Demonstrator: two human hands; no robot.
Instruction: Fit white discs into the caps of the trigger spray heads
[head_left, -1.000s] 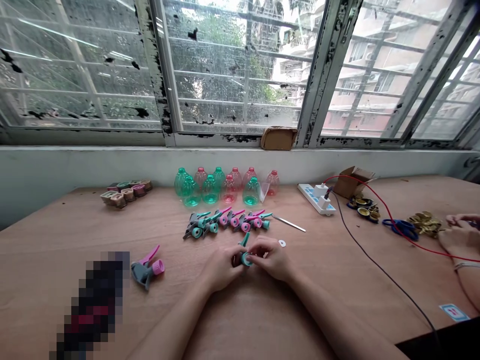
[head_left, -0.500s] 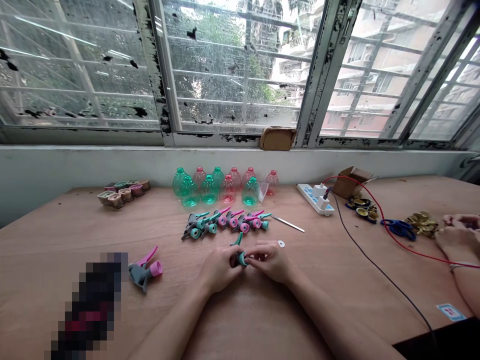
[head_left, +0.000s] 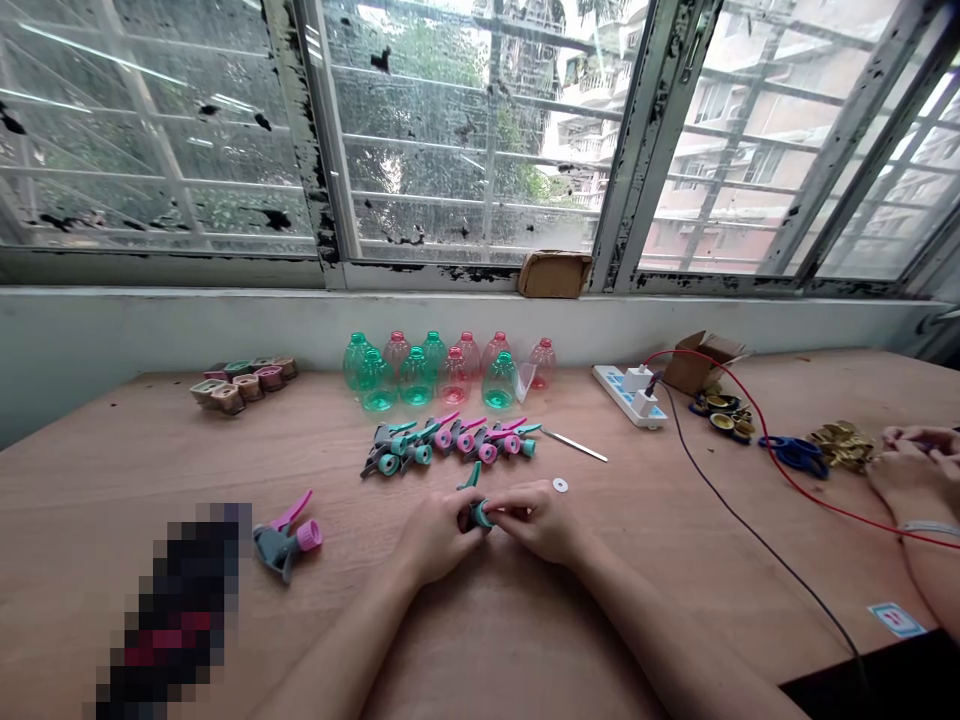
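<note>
My left hand (head_left: 442, 538) is closed around a grey and teal spray trigger head (head_left: 480, 514), its teal lever pointing up between the fingers. The fingertips of my right hand (head_left: 541, 522) are pinched together at the teal collar. Whether they also hold something small is hidden. Just beyond my right hand lies a small white washer (head_left: 560, 485). Farther back, a row of spray trigger heads (head_left: 450, 440) in pink, teal and grey lies on the table. One pink and grey spray trigger head (head_left: 286, 540) lies apart on the left.
Green and pink clear bottles (head_left: 416, 378) stand by the wall, with metal tweezers (head_left: 574, 445) in front. A power strip (head_left: 628, 398) feeds cables across the right side. Blue scissors (head_left: 795, 455) lie near another person's hands (head_left: 911, 465). Small containers (head_left: 244, 385) sit back left.
The view has shifted slightly. Both hands stay at the same spray trigger head, with only a slight movement of the right fingertips at its collar.
</note>
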